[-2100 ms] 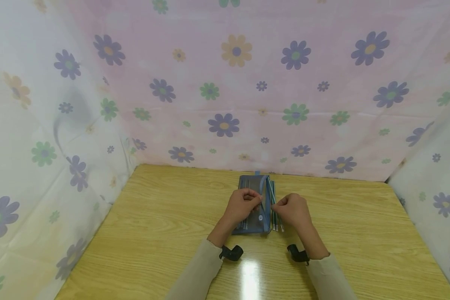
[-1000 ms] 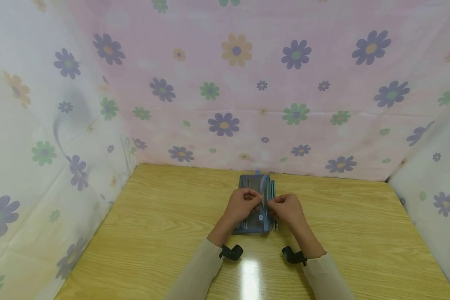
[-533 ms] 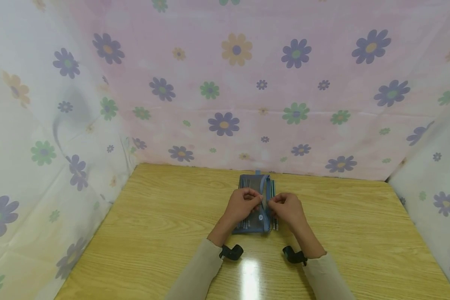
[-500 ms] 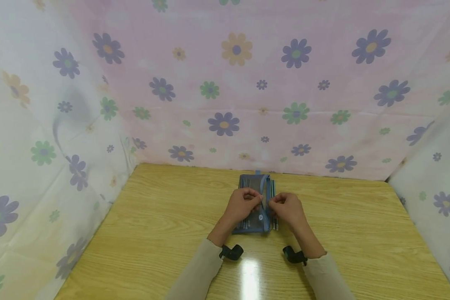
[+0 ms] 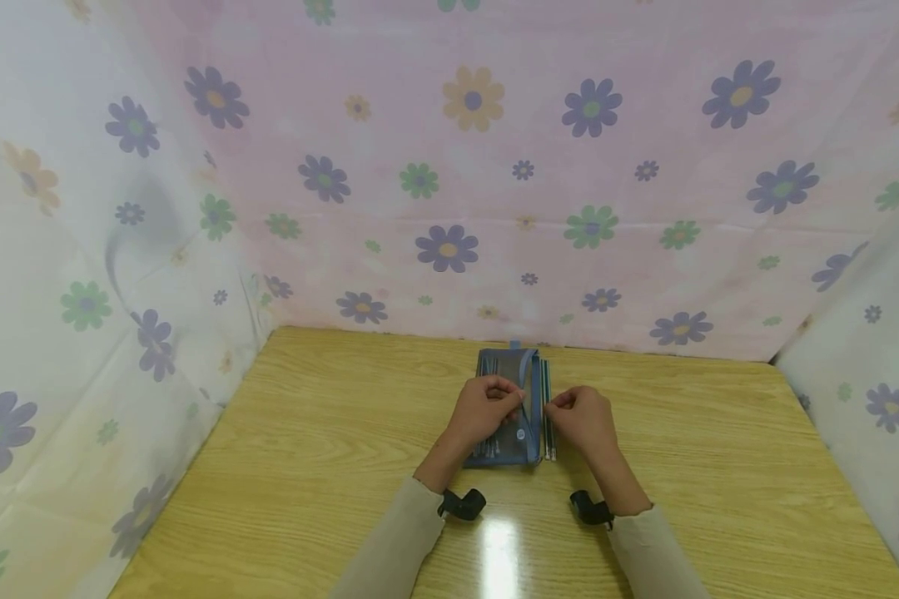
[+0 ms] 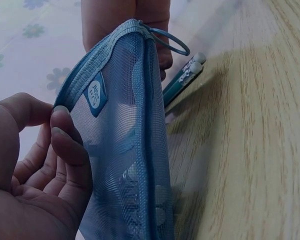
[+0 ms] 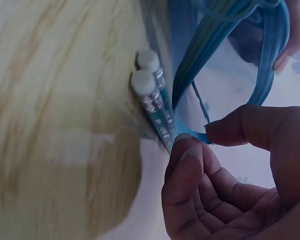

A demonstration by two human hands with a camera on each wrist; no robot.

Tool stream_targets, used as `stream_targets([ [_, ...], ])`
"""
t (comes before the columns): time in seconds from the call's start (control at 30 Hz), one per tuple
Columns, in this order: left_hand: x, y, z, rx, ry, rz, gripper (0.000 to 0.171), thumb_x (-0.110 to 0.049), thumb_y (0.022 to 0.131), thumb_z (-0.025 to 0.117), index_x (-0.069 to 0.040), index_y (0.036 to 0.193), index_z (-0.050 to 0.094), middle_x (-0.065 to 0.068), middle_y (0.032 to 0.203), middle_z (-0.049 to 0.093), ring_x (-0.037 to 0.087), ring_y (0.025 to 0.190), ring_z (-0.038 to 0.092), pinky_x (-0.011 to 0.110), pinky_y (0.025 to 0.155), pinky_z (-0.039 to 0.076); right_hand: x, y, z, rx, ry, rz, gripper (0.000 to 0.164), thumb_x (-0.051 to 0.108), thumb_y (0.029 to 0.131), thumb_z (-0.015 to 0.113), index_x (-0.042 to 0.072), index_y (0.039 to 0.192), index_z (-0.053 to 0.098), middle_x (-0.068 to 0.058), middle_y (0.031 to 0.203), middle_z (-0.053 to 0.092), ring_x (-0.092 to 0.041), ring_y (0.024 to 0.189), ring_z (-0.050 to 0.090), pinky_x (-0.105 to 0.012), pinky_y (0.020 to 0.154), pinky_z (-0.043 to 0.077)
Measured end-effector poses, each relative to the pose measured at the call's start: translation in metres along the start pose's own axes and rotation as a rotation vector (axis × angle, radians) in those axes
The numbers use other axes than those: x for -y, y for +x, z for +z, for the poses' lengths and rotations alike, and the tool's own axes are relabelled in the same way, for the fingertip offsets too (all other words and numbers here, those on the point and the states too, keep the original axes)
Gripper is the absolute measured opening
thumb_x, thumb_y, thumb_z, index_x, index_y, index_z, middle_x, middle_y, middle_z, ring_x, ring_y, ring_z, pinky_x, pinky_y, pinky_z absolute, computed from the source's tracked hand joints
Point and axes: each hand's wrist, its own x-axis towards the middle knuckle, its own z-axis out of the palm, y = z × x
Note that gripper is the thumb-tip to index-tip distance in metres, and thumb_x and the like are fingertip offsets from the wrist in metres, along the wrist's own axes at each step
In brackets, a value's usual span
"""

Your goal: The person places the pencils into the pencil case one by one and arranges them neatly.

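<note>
A blue mesh pencil pouch (image 5: 508,449) lies with its zipper opening spread on the right side, and several pencils show through its mesh. My left hand (image 5: 485,409) pinches the upper edge of that opening between thumb and fingers. Two green pencils (image 7: 157,112) with white erasers lie side by side just right of the pouch. My right hand (image 5: 586,416) is at these pencils, its thumb and forefinger apart; in the right wrist view the pouch's blue edge (image 7: 187,65) shows behind the fingertips. A blue ring (image 6: 172,41) hangs from the pouch's zipper end.
The wooden table (image 5: 330,433) carries the pouch near its far edge. Floral cloth (image 5: 449,166) stands behind the table and along both sides. A black wrist camera (image 5: 464,505) sits at each wrist.
The right hand brought a slanted pencil from beside the pouch into its opening, let it go, and then drew back right to the two pencils. The left hand stayed on the pouch edge.
</note>
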Motion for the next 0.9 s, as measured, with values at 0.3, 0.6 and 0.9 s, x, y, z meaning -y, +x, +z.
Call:
stream_targets([
  [0.3, 0.001, 0.001, -0.001, 0.011, -0.005, 0.008, 0.015, -0.021, 0.103, 0.074, -0.006, 0.102, 0.076, 0.005, 0.085, 0.075, 0.015, 0.070, 0.069, 0.028, 0.064, 0.057, -0.004, 0.002, -0.001, 0.002, -0.081, 0.007, 0.015, 0.012, 0.090, 0.077, -0.002, 0.084, 0.078, -0.012, 0.081, 0.075, -0.022, 0.068, 0.067, -0.039, 0.061, 0.057],
  [0.6, 0.000, 0.000, 0.000, -0.002, -0.015, 0.010, 0.016, -0.019, 0.102, 0.075, -0.003, 0.104, 0.077, 0.009, 0.086, 0.075, 0.014, 0.069, 0.068, 0.029, 0.064, 0.055, -0.010, 0.004, 0.003, -0.005, -0.128, -0.011, 0.021, 0.015, 0.090, 0.078, 0.002, 0.073, 0.078, -0.006, 0.067, 0.071, -0.019, 0.057, 0.061, -0.034, 0.054, 0.050],
  [0.9, -0.004, -0.001, 0.003, -0.022, 0.006, -0.017, 0.012, -0.012, 0.103, 0.072, -0.001, 0.105, 0.076, 0.013, 0.089, 0.076, 0.028, 0.075, 0.071, 0.035, 0.065, 0.056, -0.011, 0.004, 0.004, -0.005, -0.151, -0.012, 0.025, 0.018, 0.090, 0.080, 0.003, 0.070, 0.077, -0.005, 0.066, 0.070, -0.019, 0.057, 0.062, -0.035, 0.054, 0.051],
])
